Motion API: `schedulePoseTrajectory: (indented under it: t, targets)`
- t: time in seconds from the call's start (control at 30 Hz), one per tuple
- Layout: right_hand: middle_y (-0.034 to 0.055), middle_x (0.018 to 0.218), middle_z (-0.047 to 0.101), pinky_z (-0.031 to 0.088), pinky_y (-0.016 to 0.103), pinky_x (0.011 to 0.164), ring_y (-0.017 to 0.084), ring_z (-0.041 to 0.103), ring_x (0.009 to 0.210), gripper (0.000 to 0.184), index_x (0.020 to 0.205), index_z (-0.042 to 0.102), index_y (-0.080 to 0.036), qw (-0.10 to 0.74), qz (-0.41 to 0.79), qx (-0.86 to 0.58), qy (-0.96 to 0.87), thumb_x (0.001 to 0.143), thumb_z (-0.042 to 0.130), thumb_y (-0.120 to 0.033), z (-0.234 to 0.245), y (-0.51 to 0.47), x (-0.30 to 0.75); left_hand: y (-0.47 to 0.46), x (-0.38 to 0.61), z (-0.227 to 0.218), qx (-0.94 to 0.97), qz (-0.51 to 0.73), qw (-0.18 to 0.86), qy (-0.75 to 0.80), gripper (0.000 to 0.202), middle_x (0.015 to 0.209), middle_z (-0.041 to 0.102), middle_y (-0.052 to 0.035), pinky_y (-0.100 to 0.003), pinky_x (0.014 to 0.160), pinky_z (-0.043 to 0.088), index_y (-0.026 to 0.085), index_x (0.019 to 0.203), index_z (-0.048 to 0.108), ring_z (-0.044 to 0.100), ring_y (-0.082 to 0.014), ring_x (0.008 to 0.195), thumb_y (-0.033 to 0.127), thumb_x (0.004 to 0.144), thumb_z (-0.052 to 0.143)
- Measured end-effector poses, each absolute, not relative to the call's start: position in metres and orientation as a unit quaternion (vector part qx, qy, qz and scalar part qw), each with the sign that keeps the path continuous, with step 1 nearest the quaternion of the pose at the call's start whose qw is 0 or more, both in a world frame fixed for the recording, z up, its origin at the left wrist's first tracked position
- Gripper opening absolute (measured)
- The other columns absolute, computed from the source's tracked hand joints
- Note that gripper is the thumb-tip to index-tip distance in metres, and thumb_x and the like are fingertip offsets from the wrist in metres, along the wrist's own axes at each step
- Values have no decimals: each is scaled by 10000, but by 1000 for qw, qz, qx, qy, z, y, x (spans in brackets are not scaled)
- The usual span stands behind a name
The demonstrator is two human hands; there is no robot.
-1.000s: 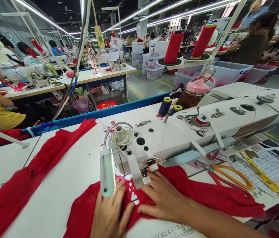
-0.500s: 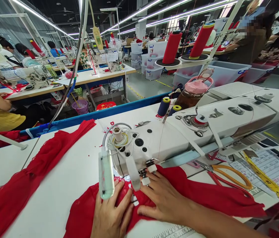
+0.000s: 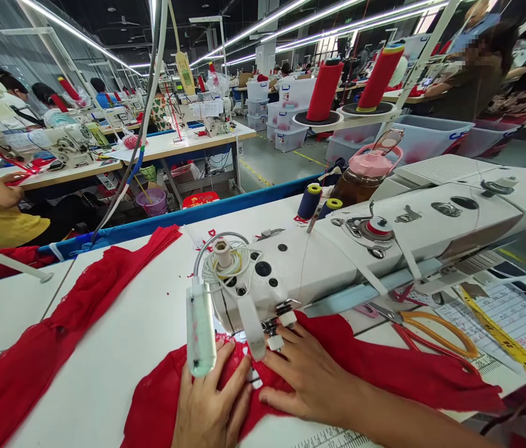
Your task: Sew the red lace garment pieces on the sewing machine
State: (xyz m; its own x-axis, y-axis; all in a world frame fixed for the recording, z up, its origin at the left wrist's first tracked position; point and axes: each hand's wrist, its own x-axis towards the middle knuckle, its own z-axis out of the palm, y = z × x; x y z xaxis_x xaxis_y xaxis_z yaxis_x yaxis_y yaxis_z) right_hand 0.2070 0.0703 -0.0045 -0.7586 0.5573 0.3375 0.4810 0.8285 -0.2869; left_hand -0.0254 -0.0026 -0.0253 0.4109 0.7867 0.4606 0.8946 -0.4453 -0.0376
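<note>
Red fabric [image 3: 384,370] lies spread under the head of a white sewing machine [image 3: 291,267]. My left hand [image 3: 213,398] rests on it left of the needle area, fingers stretched out and partly behind a clear guard [image 3: 201,333]. On the other side, my right hand [image 3: 307,379] presses the cloth with its fingers extended, the tips close to the machine's tension knobs [image 3: 286,316]. Between the hands a small patch of the pale machine plate shows. The needle itself is hidden behind the machine head.
A long red fabric bundle [image 3: 71,317] lies on the left. Orange-handled scissors [image 3: 440,330], a yellow tape measure [image 3: 505,339] and a written sheet [image 3: 524,317] are at right. Behind the machine stand navy thread spools [image 3: 309,200] and a pink-lidded jug [image 3: 372,165]. Co-workers sit farther back.
Almost nothing differs. Both hands stay flat on the red fabric in nearly the same place, and the view has shifted very slightly.
</note>
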Motion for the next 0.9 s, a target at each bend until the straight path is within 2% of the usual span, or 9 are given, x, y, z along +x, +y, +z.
schedulePoseTrajectory:
  t: [0.13, 0.3, 0.53, 0.67, 0.9]
  targets:
    - [88, 1026, 683, 367, 445, 1048, 263, 569, 1046, 447, 1251, 630, -213, 209, 85, -271, -936, 950, 554, -534, -3, 70, 207, -3, -26, -28, -828, -198, 137, -507, 395, 1259, 692, -70, -408, 1021, 360, 301, 1330, 617, 634, -225, 1116, 320, 935, 599]
    - [85, 1026, 683, 368, 441, 1044, 260, 564, 1040, 425, 1222, 645, -216, 198, 89, -273, -937, 949, 559, -530, -3, 70, 206, -2, -26, -29, -826, -214, 126, -506, 405, 1239, 709, -66, -395, 1052, 341, 219, 1332, 606, 642, -217, 1109, 300, 935, 602]
    - [84, 1029, 687, 368, 440, 1047, 258, 562, 1049, 426, 1229, 644, -209, 201, 88, -272, -937, 955, 555, -523, -3, 70, 206, -2, -26, -28, -824, -219, 125, -507, 400, 1253, 706, -59, -382, 1050, 357, 221, 1322, 603, 650, -220, 1112, 319, 933, 606]
    - [83, 981, 696, 387, 430, 1029, 257, 573, 1025, 405, 1137, 673, -192, 203, 92, -272, -936, 948, 553, -531, -2, 71, 206, -3, -28, -31, -821, -215, 115, -516, 430, 1266, 701, -73, -369, 1058, 351, 160, 1319, 580, 641, -224, 1151, 340, 930, 614]
    - [101, 1048, 704, 389, 433, 1039, 263, 575, 1050, 417, 1111, 676, -181, 201, 85, -274, -936, 946, 563, -546, -3, 71, 206, -4, -30, -33, -824, -213, 100, -516, 392, 1264, 702, -80, -375, 1078, 320, 153, 1276, 585, 642, -226, 1151, 335, 931, 617]
